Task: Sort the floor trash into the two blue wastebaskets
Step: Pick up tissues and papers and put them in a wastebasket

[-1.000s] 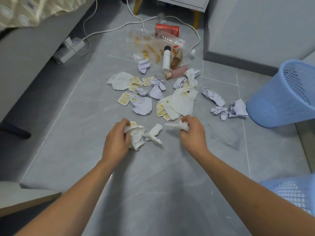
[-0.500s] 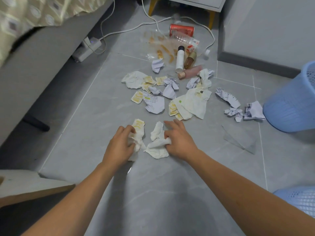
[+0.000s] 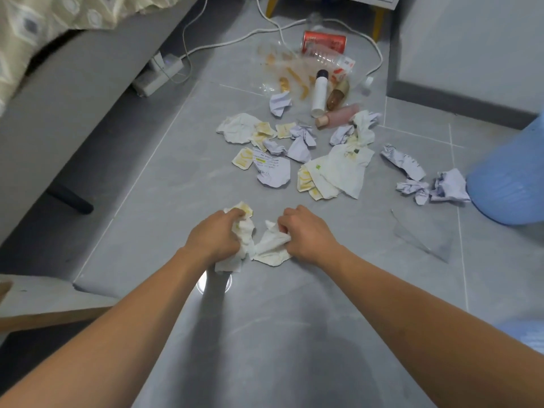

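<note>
My left hand (image 3: 216, 235) grips a crumpled white tissue with a yellow-stained scrap (image 3: 244, 228) on the grey floor. Beside it my right hand (image 3: 306, 231) clutches another crumpled white tissue (image 3: 270, 245). Beyond my hands lies a spread of crumpled papers and yellow packets (image 3: 294, 154). Further back lie a white bottle (image 3: 319, 92), a pink bottle (image 3: 338, 114), a brown bottle (image 3: 338, 94), a clear plastic bottle (image 3: 326, 58) and a red can (image 3: 323, 42). One blue wastebasket (image 3: 509, 178) stands at the right edge. A second blue wastebasket (image 3: 530, 334) shows faintly at the lower right edge.
A grey bed frame (image 3: 73, 92) with a dark leg runs along the left. A white power strip (image 3: 159, 73) and cables lie near the bottles. A clear plastic sheet (image 3: 424, 237) lies on the floor right of my right hand. A wooden board (image 3: 44, 301) juts in lower left.
My right hand came down onto the loose tissue and closed around it. My left hand kept its tissue. The view shifted left, pushing the far wastebasket toward the right edge.
</note>
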Demonstrator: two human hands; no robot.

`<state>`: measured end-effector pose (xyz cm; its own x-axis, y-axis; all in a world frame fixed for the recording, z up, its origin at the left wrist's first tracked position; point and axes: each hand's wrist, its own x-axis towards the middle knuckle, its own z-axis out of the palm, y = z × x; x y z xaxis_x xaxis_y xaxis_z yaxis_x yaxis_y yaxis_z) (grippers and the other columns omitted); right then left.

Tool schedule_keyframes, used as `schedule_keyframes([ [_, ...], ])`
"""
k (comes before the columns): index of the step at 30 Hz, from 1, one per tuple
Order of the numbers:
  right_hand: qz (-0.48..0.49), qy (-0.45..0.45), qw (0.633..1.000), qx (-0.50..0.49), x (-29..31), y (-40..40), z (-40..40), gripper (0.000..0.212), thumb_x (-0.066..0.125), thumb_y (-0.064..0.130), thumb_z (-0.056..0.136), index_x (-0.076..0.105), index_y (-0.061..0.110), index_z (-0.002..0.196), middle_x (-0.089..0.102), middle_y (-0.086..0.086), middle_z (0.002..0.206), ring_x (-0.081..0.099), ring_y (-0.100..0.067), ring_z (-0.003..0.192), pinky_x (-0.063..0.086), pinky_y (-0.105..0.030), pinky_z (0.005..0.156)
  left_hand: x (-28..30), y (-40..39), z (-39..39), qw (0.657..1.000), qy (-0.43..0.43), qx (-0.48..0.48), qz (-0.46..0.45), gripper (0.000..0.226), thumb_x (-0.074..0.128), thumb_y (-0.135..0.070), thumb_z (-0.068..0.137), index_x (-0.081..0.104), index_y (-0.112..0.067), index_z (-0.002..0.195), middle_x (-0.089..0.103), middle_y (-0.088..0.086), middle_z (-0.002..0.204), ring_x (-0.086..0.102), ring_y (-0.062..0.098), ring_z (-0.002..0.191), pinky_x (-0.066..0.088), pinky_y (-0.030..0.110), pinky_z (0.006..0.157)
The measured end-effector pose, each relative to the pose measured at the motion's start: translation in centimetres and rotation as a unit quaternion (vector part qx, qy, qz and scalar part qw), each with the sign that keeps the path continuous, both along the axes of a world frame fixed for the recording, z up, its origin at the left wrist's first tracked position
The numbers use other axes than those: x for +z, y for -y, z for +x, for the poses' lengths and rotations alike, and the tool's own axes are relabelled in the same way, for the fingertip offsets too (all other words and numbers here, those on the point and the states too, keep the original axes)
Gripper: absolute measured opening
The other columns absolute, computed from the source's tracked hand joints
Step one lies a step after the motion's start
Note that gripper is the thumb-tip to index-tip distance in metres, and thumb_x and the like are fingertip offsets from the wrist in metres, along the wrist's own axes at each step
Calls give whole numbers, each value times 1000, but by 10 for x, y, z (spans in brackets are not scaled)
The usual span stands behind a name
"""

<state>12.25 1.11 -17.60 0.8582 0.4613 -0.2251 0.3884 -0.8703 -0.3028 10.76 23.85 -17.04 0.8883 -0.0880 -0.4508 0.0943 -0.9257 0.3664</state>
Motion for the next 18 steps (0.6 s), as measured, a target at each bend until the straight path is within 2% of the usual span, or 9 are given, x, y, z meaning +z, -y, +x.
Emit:
schedule_keyframes([
  [4, 20, -2, 994, -110, 4, 23, -2, 13, 59, 10, 78, 54, 16, 88, 57, -1, 91, 56, -30, 86, 44, -38, 62, -8, -6, -12, 995, 89, 40, -36, 34, 59, -12, 85, 64, -21, 119, 38, 3, 116, 59, 30, 83, 54, 42, 74],
  [6, 52, -9, 985, -165, 6, 33, -2, 16, 60, 10, 78, 52, 17, 91, 60, -2, 90, 56, -32, 82, 48, -41, 65, -9, -8, -16, 992, 113, 36, -46, 24, 63, -15, 85, 68, -18, 109, 39, 1, 120, 60, 28, 84, 54, 41, 71],
  [8, 69, -17, 976, -204, 8, 43, -2, 24, 61, 8, 78, 49, 21, 94, 61, -2, 89, 57, -33, 81, 50, -42, 68, -9, -8, -17, 991, 122, 26, -42, 16, 63, -18, 87, 68, -17, 102, 47, -1, 114, 59, 25, 86, 48, 36, 67],
  [11, 89, -25, 967, -237, 9, 53, -2, 39, 64, 12, 79, 44, 30, 108, 62, -2, 93, 58, -31, 82, 51, -41, 69, -7, -8, -17, 990, 131, 35, -40, 9, 61, -17, 87, 65, -16, 94, 52, -3, 96, 55, 23, 81, 37, 32, 61],
  [14, 149, -42, 951, -267, 12, 55, -6, 52, 69, 16, 81, 48, 35, 125, 64, -2, 100, 58, -26, 86, 50, -36, 73, 0, -10, -14, 987, 138, 56, -67, 3, 60, -16, 84, 61, -17, 87, 54, -1, 86, 57, 27, 80, 39, 34, 62],
  [16, 180, -72, 941, -277, 16, 53, -10, 51, 72, 18, 81, 53, 34, 126, 66, -1, 102, 61, -24, 90, 51, -34, 78, 8, -14, -10, 982, 147, 79, -94, 6, 61, -13, 83, 61, -18, 85, 58, 1, 84, 58, 27, 80, 43, 37, 65],
  [18, 182, -86, 941, -272, 25, 53, -15, 40, 73, 17, 80, 62, 28, 118, 68, 1, 100, 64, -23, 92, 50, -31, 76, 21, -17, -7, 972, 155, 100, -143, 11, 63, -10, 80, 62, -20, 83, 62, 0, 84, 60, 25, 81, 46, 38, 69],
])
